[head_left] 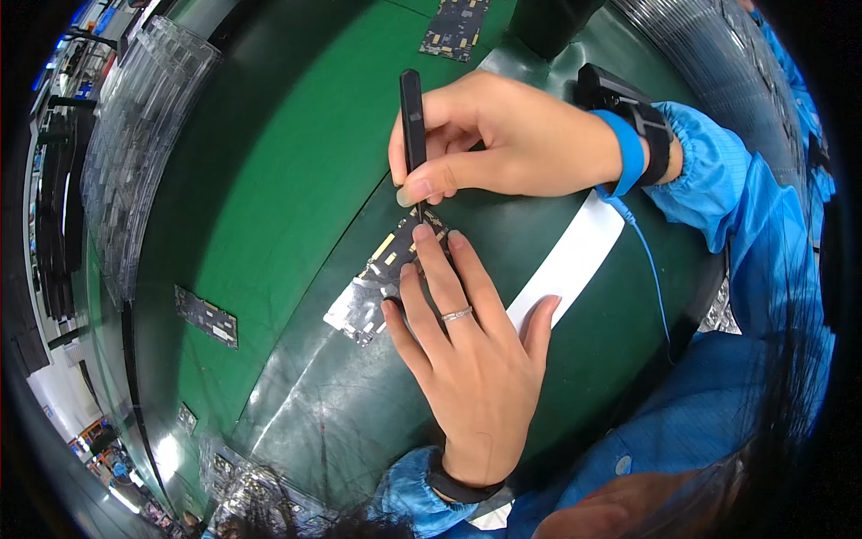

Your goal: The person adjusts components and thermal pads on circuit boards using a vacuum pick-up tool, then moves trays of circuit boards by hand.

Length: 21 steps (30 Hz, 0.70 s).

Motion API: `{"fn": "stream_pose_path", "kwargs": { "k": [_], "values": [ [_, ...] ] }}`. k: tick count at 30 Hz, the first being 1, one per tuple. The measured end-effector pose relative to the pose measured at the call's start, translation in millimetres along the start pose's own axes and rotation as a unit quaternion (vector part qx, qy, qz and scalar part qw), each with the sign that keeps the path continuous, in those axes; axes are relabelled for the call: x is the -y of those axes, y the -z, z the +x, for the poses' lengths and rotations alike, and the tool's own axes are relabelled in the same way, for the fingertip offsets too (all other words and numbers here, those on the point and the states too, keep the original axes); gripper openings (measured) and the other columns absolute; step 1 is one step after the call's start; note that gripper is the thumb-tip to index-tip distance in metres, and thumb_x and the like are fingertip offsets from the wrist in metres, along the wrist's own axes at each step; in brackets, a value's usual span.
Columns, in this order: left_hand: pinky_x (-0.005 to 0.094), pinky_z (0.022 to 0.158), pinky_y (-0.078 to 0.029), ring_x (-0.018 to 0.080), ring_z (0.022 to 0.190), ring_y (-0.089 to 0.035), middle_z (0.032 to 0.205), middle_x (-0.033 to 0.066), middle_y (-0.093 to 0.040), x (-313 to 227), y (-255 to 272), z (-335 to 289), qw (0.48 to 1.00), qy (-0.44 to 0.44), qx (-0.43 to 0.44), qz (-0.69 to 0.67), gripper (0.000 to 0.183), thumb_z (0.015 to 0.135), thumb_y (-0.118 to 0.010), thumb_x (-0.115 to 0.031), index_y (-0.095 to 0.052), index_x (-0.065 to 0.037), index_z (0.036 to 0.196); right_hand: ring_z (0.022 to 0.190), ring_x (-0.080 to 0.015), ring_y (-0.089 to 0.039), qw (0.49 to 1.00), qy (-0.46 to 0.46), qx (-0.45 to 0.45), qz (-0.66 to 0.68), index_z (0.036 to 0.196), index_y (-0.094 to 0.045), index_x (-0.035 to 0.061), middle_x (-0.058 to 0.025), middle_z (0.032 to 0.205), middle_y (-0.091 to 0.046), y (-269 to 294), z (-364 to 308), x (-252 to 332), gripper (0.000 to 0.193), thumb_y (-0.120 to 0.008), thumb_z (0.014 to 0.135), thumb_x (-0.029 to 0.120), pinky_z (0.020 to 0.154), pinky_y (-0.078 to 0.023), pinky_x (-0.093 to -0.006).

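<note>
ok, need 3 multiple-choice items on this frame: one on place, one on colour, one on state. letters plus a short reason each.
1. Where does the left hand rest?
A. On the stacked clear trays
B. On the small circuit board on the mat
C. On the white strip

2. What colour is the wrist strap on the right hand's wrist?
A. Red
B. Yellow
C. Blue

3. How does the right hand stand?
A. Pinching a black tool, tip down at the board
B. Open and flat on the mat
C. Holding a clear tray

Answers:
1 B: its fingers lie pressed flat on the board.
2 C: a blue band with a coiled blue cord shows at the wrist.
3 A: thumb and fingers grip the slim black tool, upright, over the board on the green mat.
</note>
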State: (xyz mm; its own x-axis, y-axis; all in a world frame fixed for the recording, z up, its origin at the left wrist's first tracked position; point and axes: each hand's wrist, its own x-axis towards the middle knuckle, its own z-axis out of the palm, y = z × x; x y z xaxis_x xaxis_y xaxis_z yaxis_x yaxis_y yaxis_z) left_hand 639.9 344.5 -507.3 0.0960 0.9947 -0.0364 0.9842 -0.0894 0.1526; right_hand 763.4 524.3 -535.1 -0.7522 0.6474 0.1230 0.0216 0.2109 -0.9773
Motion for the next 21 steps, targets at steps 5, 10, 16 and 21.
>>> {"fn": "stream_pose_path", "kwargs": {
  "k": [5, 10, 16, 21],
  "values": [
    [0.0613, 0.111, -0.039, 0.0479, 0.136, -0.046, 0.159, 0.0269, -0.041, 3, 6, 4, 0.999, 0.009, 0.021, -0.025, 0.095, 0.088, -0.068, -0.064, -0.046, 0.004, 0.151, 0.099, -0.0174, -0.068, 0.997, 0.067, -0.039, -0.007, 0.105, -0.074, -0.0025, -0.0121, 0.111, -0.071, 12, -14, 20, 0.015, -0.078, 0.091, 0.001, 0.083, -0.054, -0.0285],
    [0.0506, 0.116, -0.042, 0.0361, 0.137, -0.051, 0.158, 0.0210, -0.044, -43, 27, -50, 0.988, -0.040, 0.112, -0.101, 0.088, 0.093, -0.060, -0.067, -0.048, -0.005, 0.154, 0.092, -0.0212, -0.074, 0.995, -0.054, 0.071, 0.041, 0.108, -0.072, -0.0039, -0.0136, 0.104, -0.074, 0, -46, 45, 0.018, -0.077, 0.093, 0.004, 0.076, -0.058, -0.0319],
    [0.0494, 0.119, -0.039, 0.0348, 0.142, -0.046, 0.156, 0.0168, -0.043, -53, -2, -52, 0.991, -0.057, 0.112, -0.036, 0.088, 0.093, -0.062, -0.065, -0.047, -0.004, 0.154, 0.071, -0.0199, -0.073, 0.995, -0.018, 0.097, -0.003, 0.101, -0.070, -0.0003, -0.0114, 0.081, -0.075, -18, -65, 13, 0.021, -0.076, 0.097, 0.019, 0.064, -0.056, -0.0312],
    [0.0509, 0.122, -0.034, 0.0334, 0.143, -0.045, 0.156, 0.0160, -0.043, -58, -2, -50, 0.992, -0.063, 0.108, -0.029, 0.088, 0.093, -0.062, -0.065, -0.046, -0.004, 0.155, 0.070, -0.0196, -0.072, 0.995, -0.019, 0.095, -0.008, 0.100, -0.070, 0.0002, -0.0108, 0.081, -0.074, -14, -67, 14, 0.020, -0.076, 0.097, 0.019, 0.061, -0.055, -0.0314]
  ]
}}
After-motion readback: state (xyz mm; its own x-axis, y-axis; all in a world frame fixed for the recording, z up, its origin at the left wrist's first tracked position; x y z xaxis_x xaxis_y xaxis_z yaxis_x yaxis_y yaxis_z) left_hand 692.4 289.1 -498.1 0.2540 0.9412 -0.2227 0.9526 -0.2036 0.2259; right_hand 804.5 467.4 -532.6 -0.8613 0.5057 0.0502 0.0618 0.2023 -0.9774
